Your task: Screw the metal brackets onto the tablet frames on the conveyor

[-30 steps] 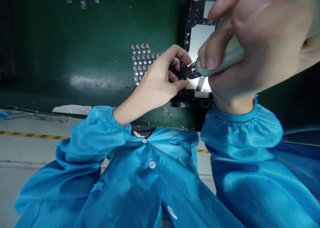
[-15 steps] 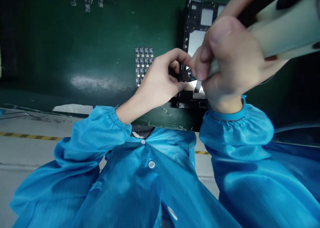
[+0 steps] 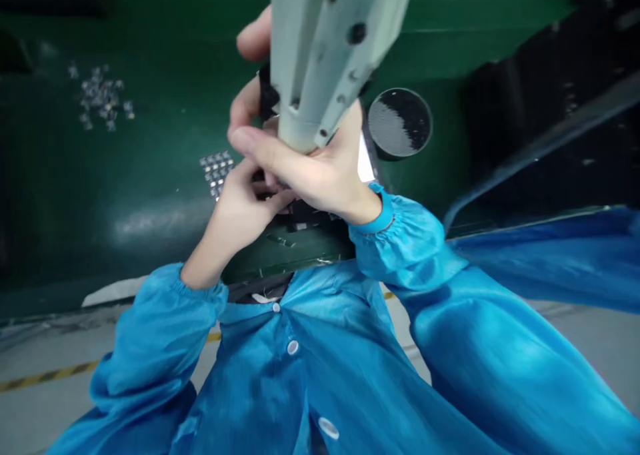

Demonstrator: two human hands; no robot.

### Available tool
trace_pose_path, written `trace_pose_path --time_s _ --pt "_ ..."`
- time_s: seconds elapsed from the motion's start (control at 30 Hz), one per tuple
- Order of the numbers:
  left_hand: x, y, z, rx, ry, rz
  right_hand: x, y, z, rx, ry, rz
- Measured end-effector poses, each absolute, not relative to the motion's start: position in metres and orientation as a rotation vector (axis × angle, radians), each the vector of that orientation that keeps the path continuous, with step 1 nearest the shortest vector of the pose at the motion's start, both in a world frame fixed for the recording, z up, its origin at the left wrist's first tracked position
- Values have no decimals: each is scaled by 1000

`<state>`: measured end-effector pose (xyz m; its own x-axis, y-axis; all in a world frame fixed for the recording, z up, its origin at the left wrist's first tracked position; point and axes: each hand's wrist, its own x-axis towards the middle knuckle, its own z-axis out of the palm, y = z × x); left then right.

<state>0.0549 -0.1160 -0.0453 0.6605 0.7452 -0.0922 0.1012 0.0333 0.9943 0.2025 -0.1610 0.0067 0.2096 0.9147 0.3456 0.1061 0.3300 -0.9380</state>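
Green counter [image 3: 150,195] under me; my right hand [image 3: 310,168] clamps the electric screwdriver [image 3: 325,48] upright while my left hand [image 3: 240,205] pinches the dark device frame [image 3: 300,215] beneath. Hidden tip could slip off.

At centre we see the right hand [image 3: 305,168] wrapped around an electric screwdriver [image 3: 325,48] that stands upright above the workpiece [image 3: 300,215], most of which lies hidden beneath both hands. The left hand [image 3: 240,202] sits just left of and below the right, touching it. A sheet of small parts [image 3: 216,170] lies on the mat [image 3: 150,195] immediately left of the hands; loose small parts [image 3: 100,96] lie farther left and behind. A round dish [image 3: 400,123] stands right of the screwdriver.
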Motion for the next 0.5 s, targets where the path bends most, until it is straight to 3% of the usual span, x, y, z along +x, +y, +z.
trace_pose_path --time_s 0.1,0.3,0.5 --pt "50 -114 -41 1422 809 493 238 -166 15 -826 -1260 667" --pt "45 -114 -36 1442 847 427 350 -185 -12 -851 -1124 242" --pt "42 -114 -28 1529 855 443 371 -191 -30 -802 -955 68"
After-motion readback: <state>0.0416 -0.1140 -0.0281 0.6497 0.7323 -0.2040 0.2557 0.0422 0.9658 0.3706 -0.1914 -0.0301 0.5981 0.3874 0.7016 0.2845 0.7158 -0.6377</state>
